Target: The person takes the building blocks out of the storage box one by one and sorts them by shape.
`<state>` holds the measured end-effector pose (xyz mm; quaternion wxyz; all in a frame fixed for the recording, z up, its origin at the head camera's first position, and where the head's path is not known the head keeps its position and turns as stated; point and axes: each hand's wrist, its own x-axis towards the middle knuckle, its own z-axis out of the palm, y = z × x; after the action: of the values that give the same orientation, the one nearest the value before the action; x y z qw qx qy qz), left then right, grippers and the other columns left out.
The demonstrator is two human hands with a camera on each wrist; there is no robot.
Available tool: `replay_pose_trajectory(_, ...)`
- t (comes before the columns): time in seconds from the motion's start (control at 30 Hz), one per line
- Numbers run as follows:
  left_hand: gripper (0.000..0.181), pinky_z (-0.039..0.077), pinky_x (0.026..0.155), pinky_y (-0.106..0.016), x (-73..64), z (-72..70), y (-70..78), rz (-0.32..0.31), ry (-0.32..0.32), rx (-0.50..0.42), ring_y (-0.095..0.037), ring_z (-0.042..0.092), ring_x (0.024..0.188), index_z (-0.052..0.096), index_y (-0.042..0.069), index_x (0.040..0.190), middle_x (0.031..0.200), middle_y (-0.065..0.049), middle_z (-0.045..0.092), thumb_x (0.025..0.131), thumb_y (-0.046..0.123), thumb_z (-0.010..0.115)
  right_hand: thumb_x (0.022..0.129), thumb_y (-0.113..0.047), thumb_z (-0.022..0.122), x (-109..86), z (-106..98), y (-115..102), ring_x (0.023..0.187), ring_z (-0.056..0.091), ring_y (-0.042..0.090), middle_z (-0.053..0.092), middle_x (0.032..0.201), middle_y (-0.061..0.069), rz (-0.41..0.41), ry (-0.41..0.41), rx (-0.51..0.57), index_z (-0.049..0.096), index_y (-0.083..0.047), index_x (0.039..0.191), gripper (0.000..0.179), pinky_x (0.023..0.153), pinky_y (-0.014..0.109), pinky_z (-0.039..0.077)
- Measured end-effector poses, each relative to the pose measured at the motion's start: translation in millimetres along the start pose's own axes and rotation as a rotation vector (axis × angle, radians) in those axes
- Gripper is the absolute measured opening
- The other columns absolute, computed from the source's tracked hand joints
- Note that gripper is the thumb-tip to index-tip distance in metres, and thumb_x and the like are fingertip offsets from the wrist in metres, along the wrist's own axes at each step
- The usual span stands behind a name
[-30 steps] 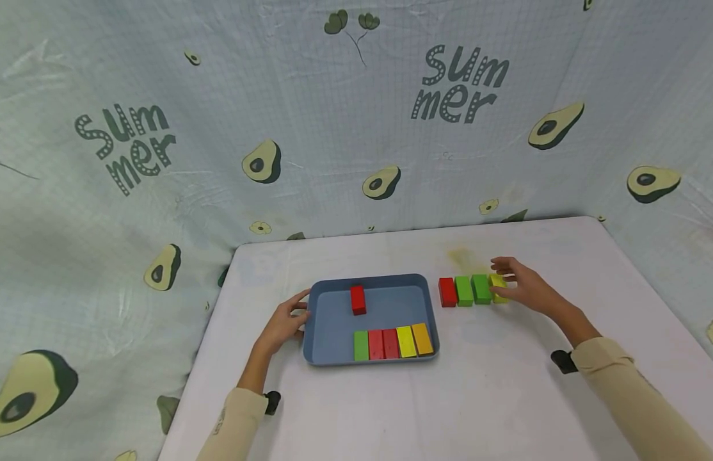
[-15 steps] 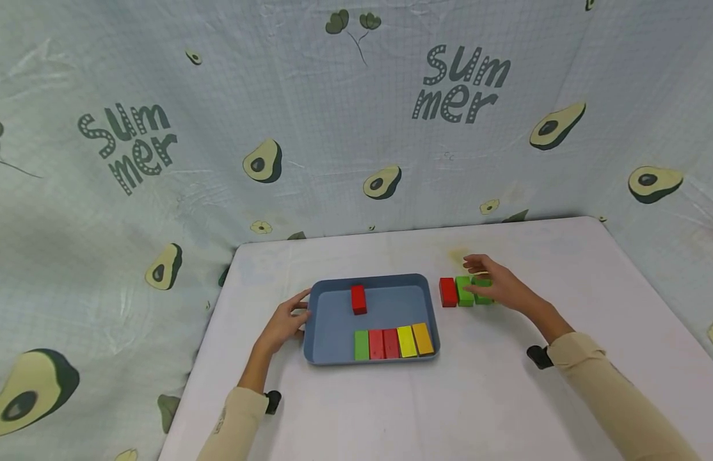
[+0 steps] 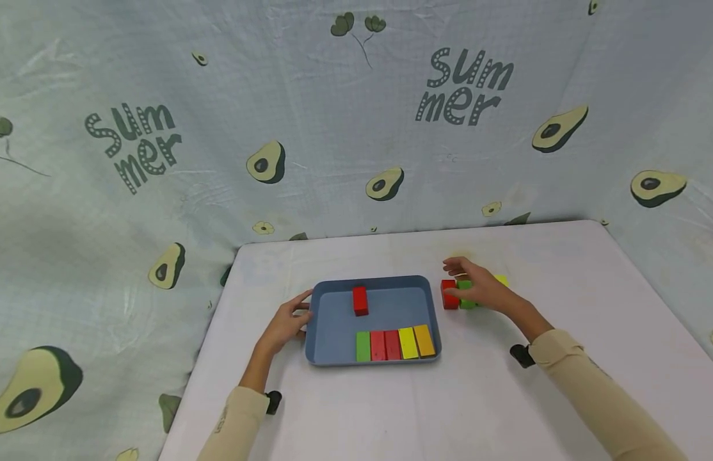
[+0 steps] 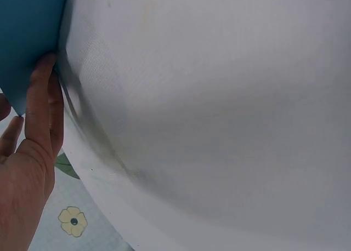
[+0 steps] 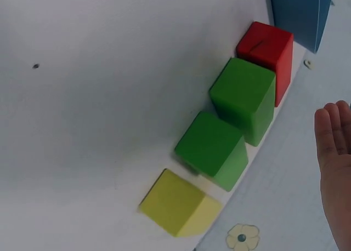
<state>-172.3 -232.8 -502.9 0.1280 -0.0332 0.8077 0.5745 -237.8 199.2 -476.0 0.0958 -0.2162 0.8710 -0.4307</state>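
Note:
In the head view, a blue-grey tray (image 3: 333, 363) lies on the white table. The fingers of my left hand (image 3: 284, 328) touch its left side; the left wrist view has them laid along its outer wall. Beside the tray's right side is a row of blocks: a red block (image 3: 447, 302), a green block (image 3: 465, 303), a second green block (image 5: 213, 144) and a yellow block (image 3: 502, 280). My right hand (image 3: 483, 289) hovers over this row with fingers apart and nothing held, partly covering the blocks. In the right wrist view, the second green one is fully visible.
Inside the tray, a lone red block (image 3: 360, 301) lies near the back wall. Along the front wall stand several blocks: a green one (image 3: 363, 346), two red, a yellow one (image 3: 408, 343) and an orange one (image 3: 424, 340). A patterned cloth (image 3: 322, 211) rises behind the table.
My right hand has moved left along the row, from the yellow block past the green ones to near the red one. The left hand stays at the tray, and the blocks look unmoved.

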Motion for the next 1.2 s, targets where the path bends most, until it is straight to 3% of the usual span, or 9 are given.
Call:
replay_pose_trajectory(0.3,0.056,0.054,0.063,-0.039,-2.2,3.0,1.5,0.0,0.002,0.006,-0.032,0.057,0.098,0.037,0.011,0.146,0.13,-0.026,0.044,0.093,0.0,0.053,0.084,-0.01,0.071,7.6,14.7,-14.4,0.116,0.047,0.038,0.049,0.129,0.023,-0.007,-0.029,0.013,0.04,0.003,0.133,0.06,0.094,0.049,0.041)
replay_pose_trajectory(0.63,0.057,0.054,0.065,-0.04,-3.6,4.0,3.0,-0.004,0.01,-0.004,-0.034,0.056,0.103,0.037,0.013,0.146,0.13,-0.025,0.044,0.093,0.0,0.054,0.083,-0.013,0.072,21.3,39.5,-30.7,0.117,0.049,0.033,0.05,0.129,0.019,-0.099,-0.094,-0.058,0.04,0.004,0.134,0.062,0.097,0.046,0.039)
replay_pose_trajectory(1.2,0.055,0.054,0.066,-0.042,-2.1,2.8,4.4,-0.008,-0.006,-0.028,-0.036,0.055,0.105,0.037,0.011,0.146,0.131,-0.027,0.042,0.094,0.002,0.054,0.081,-0.014,0.075,42.9,63.7,-48.9,0.119,0.048,0.029,0.048,0.133,0.015,-0.096,-0.138,-0.032,0.041,-0.001,0.136,0.066,0.097,0.041,0.041)
